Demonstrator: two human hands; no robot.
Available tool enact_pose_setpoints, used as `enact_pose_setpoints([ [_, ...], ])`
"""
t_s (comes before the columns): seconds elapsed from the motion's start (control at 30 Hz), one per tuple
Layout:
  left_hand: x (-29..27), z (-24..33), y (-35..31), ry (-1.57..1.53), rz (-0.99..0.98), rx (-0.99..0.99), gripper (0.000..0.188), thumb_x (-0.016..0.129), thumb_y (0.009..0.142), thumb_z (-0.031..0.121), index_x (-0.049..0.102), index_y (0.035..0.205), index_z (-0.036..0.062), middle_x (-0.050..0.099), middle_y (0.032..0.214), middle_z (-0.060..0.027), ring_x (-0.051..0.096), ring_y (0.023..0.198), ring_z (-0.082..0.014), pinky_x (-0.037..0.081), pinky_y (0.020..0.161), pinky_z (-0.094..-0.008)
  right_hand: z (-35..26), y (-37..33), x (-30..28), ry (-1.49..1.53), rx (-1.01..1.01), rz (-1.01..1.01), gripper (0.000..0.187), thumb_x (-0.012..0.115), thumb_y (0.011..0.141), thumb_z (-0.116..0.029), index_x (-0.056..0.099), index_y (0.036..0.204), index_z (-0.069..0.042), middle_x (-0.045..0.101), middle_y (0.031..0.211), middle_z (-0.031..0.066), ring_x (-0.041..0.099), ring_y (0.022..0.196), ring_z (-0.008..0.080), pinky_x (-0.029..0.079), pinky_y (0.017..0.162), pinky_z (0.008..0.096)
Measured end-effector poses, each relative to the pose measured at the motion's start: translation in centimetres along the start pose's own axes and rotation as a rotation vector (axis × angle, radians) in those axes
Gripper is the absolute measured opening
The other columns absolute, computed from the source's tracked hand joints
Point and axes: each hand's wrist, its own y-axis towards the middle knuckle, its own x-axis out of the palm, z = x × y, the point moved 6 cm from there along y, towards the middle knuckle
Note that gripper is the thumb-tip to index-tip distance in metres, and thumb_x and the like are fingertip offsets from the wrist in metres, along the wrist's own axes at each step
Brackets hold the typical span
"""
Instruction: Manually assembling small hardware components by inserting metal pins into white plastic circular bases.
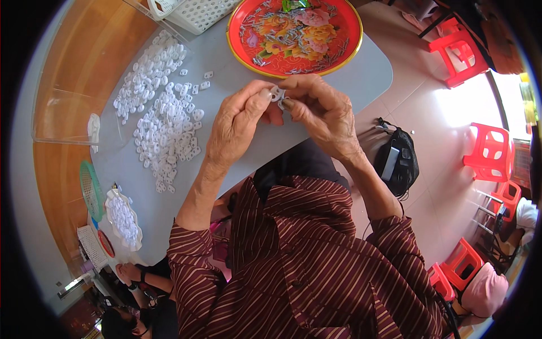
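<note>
My left hand [240, 118] pinches a small white plastic piece with round holes [275, 94] between thumb and fingertips, just in front of the red tray. My right hand [327, 113] meets it from the other side, its thumb and fingers closed on the same piece. Whether a tiny metal part is also in the right fingers cannot be made out. Beyond the hands lies a round red floral tray [234, 42] scattered with small grey metal pins [291, 38]. Left of my hands, loose white plastic pieces [166, 127] lie heaped on the grey table [226, 62].
A white perforated basket [206, 14] stands at the far edge. To the left are a scalloped dish of white pieces [124, 220] and a green mesh basket [90, 189]. Another person's hand [130, 272] is at lower left. A black bag [398, 161] and red stools [488, 150] are on the floor.
</note>
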Motion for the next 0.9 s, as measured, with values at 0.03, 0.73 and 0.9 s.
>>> enact_pose_setpoints([
  [0.03,0.2,-0.1,-0.3,-0.018,0.025,-0.030,0.031,0.044,0.096,0.027,0.059,0.100,-0.0008,0.060,0.067,-0.0052,0.052,0.065,-0.0098,0.042,0.061,-0.0258,0.0,0.0,0.1,0.000,0.000,-0.001,0.023,0.060,0.086,0.002,0.057,0.109,0.000,0.064,0.084,0.0052,0.061,0.078,0.0091,0.050,0.070,0.0232],
  [0.73,0.9,-0.3,-0.5,0.143,0.203,0.070,0.020,0.044,0.092,0.017,0.051,0.087,-0.0010,0.040,0.058,-0.0058,0.035,0.055,-0.0123,0.036,0.051,-0.0303,0.7,-0.1,0.0,0.027,0.065,-0.012,0.026,0.060,0.085,0.002,0.057,0.111,0.000,0.063,0.084,0.0056,0.059,0.077,0.0089,0.050,0.070,0.0232],
  [0.9,0.8,-0.7,-0.4,0.069,0.167,0.083,0.021,0.045,0.092,0.018,0.049,0.084,-0.0008,0.037,0.059,-0.0058,0.034,0.057,-0.0109,0.035,0.051,-0.0294,0.5,0.2,0.1,-0.011,0.060,-0.084,0.033,0.069,0.079,-0.003,0.057,0.110,0.000,0.062,0.083,0.0047,0.058,0.074,0.0095,0.050,0.068,0.0244],
])
